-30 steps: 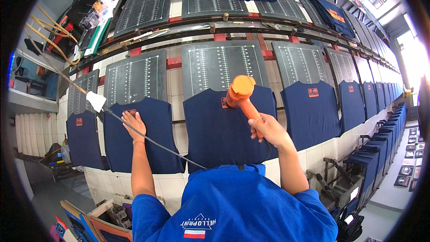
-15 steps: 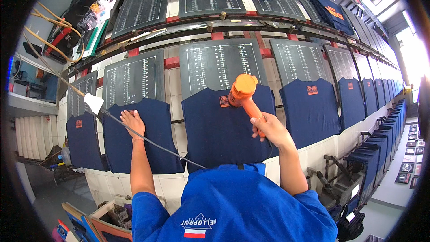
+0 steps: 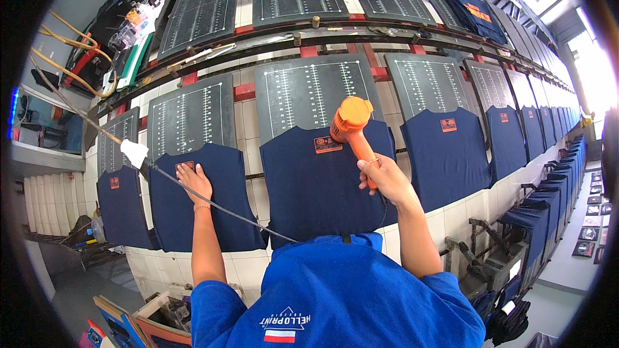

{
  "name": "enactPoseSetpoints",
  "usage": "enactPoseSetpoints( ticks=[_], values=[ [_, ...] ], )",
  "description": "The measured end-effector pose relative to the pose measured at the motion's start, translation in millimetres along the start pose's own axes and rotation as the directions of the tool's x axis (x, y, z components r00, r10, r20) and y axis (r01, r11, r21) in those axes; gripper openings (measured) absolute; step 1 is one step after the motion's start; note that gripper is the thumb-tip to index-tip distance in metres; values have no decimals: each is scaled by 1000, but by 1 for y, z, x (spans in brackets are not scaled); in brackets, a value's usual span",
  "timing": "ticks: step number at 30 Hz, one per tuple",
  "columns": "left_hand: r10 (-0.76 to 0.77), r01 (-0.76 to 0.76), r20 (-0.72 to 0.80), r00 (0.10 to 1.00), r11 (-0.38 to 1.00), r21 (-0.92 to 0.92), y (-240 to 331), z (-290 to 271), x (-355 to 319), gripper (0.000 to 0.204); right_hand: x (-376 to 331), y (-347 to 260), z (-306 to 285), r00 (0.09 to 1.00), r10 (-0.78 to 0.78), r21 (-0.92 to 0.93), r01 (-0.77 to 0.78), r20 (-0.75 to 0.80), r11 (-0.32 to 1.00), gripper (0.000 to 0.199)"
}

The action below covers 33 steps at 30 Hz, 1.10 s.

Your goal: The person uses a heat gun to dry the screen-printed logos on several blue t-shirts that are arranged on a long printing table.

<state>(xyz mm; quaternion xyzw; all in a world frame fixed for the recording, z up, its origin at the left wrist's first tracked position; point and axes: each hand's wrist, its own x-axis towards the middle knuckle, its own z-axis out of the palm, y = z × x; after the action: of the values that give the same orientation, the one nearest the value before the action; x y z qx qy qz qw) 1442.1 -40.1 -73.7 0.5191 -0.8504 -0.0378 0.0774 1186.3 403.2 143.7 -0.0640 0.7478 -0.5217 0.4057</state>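
Observation:
My right hand (image 3: 389, 179) grips the handle of an orange hair dryer (image 3: 353, 119). Its nozzle hangs over the neck area of a navy T-shirt panel (image 3: 316, 196) spread on a dark board (image 3: 313, 93) in front of me. A small orange print (image 3: 327, 145) shows beside the nozzle. On the neighbouring navy panel (image 3: 169, 219) to the left, my left hand (image 3: 195, 185) lies flat with its fingers stretched out. The fingertips sit just below that panel's orange print (image 3: 185, 165). A thin wristband circles my left wrist.
A grey cord (image 3: 219, 207) with a white plug connector (image 3: 134, 153) crosses in front of my left forearm. More panels on boards (image 3: 445, 154) run off to the right. Beyond a metal rail (image 3: 258, 42) stand further boards. Wooden frames (image 3: 138, 325) lean at the lower left.
My left hand has slid slightly down the panel, uncovering more of its print. The hair dryer has shifted a little up and right, showing more of the middle print.

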Motion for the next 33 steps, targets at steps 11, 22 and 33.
enactPoseSetpoints(
  ticks=[11,22,33],
  values=[
    [-58,58,-5,998,998,10,-16,-5,-9,66,-14,0,-7,1000,22,-14,-22,0,1000,31],
    [-88,87,-20,996,995,-44,-15,-8,10,66,-20,8,-19,999,39,11,-39,25,999,35],
    [63,-62,-15,998,997,36,5,5,13,65,-24,12,-9,1000,12,-16,-12,2,1000,36]
  ],
)
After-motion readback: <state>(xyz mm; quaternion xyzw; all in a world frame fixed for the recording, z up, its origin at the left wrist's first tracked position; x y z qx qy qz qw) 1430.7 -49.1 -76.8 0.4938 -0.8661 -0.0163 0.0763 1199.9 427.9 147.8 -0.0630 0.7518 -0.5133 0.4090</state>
